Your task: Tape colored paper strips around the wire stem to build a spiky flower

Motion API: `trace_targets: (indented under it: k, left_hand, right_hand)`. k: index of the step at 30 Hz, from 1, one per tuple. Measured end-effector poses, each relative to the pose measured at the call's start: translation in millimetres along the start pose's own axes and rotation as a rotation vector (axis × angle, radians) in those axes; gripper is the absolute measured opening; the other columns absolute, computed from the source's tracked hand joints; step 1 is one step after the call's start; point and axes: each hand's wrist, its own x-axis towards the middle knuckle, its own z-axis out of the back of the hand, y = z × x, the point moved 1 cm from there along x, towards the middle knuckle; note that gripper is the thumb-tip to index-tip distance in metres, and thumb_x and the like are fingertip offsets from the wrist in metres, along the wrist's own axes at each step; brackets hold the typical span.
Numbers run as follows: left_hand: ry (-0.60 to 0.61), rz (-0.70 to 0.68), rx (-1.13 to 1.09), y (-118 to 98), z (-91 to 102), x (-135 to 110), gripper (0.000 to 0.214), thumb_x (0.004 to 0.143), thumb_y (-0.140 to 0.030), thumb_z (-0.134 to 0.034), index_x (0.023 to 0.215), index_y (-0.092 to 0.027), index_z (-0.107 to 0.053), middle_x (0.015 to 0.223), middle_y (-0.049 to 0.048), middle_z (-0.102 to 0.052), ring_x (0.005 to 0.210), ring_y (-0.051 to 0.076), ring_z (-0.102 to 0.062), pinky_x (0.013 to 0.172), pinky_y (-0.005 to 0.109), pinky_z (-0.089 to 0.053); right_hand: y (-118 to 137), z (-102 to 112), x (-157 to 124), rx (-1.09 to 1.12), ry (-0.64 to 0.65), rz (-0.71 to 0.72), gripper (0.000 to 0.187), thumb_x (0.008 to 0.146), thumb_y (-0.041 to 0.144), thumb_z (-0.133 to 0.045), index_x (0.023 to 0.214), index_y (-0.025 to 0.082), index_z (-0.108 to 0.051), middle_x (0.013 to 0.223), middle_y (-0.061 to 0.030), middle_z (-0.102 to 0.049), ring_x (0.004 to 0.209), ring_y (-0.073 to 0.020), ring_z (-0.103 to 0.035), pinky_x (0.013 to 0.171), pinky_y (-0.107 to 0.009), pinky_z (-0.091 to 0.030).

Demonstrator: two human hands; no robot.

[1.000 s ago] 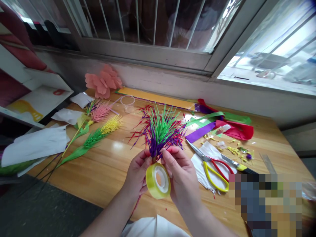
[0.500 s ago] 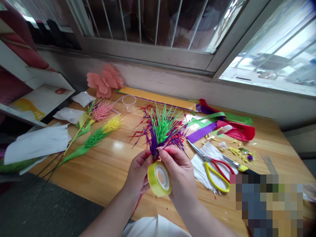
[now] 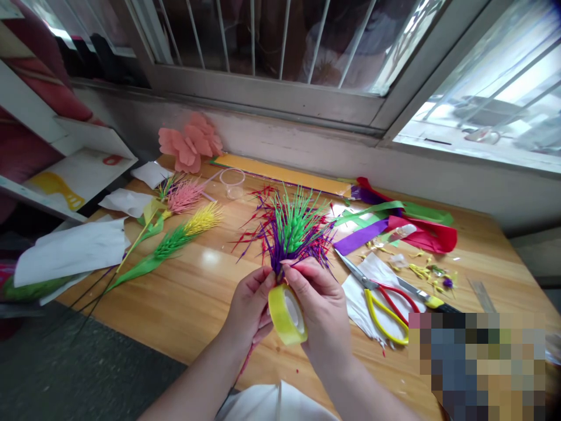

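Observation:
Between my hands stands an artificial wheat ear (image 3: 293, 228), bright green in the middle with purple and red spikes around its base. My left hand (image 3: 249, 307) pinches its lower end, and a thin reddish stem runs down below that hand. The fingertips of my right hand (image 3: 322, 298) are closed at the same spot, at the base of the ear. A roll of clear yellowish tape (image 3: 284, 321) hangs between the two hands, close against my right palm. The strip of tape itself is too small to make out.
Scissors (image 3: 381, 298) and a utility knife (image 3: 427, 298) lie on white paper at right. Beyond them are coloured strips (image 3: 421, 234) and small yellow pieces (image 3: 423, 270). Finished-looking wheat stems (image 3: 164, 248), white paper (image 3: 72, 248), a plastic cup (image 3: 232, 181) and a pink flower (image 3: 191, 143) sit at left.
The tape roll has turned, showing more of its outer face and less of its hole. Both hands keep their hold at the ear's base. The whole view has shifted slightly.

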Motion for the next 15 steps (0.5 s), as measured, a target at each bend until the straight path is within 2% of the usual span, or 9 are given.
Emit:
trace_targets:
  k: [6, 9, 12, 15]
  left_hand:
    - [-0.044, 0.009, 0.097, -6.4, -6.5, -4.7, 0.037, 0.064, -0.052, -0.066, 0.076, -0.018, -0.057, 0.035, -0.0109, -0.034, 0.026, 0.001, -0.023, 0.029, 0.011, -0.023]
    - [-0.053, 0.014, 0.105, -7.8, -9.0, -6.4, 0.038, 0.063, -0.053, -0.066, 0.075, -0.018, -0.057, 0.035, -0.011, -0.033, 0.027, 0.001, -0.023, 0.029, 0.011, -0.023]
    - [-0.07, 0.01, 0.115, -8.0, -10.7, -7.7, 0.038, 0.063, -0.053, -0.066, 0.072, -0.018, -0.054, 0.037, -0.0105, -0.035, 0.027, 0.0, -0.022, 0.027, 0.011, -0.02]
    - [-0.107, 0.001, 0.122, -8.2, -12.8, -9.7, 0.039, 0.062, -0.054, -0.067, 0.074, -0.019, -0.053, 0.039, -0.0102, -0.037, 0.027, 0.001, -0.022, 0.025, 0.011, -0.015]
  right_hand:
    - [-1.3, 0.3, 0.9, -0.023, -0.018, 0.009, 0.007, 0.065, 0.023, -0.073, 0.07, 0.027, -0.073, 0.073, 0.0016, -0.064, 0.07, -0.0112, -0.058, 0.062, -0.022, -0.047]
    - [-2.1, 0.8, 1.0, 0.022, -0.028, -0.031, 0.008, 0.064, 0.023, -0.074, 0.07, 0.027, -0.072, 0.073, 0.0023, -0.065, 0.067, -0.0102, -0.058, 0.06, -0.021, -0.047]
    - [-1.8, 1.9, 0.6, 0.071, -0.037, -0.085, 0.008, 0.064, 0.023, -0.074, 0.071, 0.025, -0.069, 0.069, 0.0034, -0.065, 0.062, -0.0084, -0.057, 0.056, -0.018, -0.047]
    - [-0.3, 3.7, -1.1, 0.065, -0.048, -0.078, 0.007, 0.066, 0.023, -0.073, 0.07, 0.023, -0.068, 0.066, 0.0035, -0.063, 0.059, -0.0078, -0.056, 0.055, -0.017, -0.046]
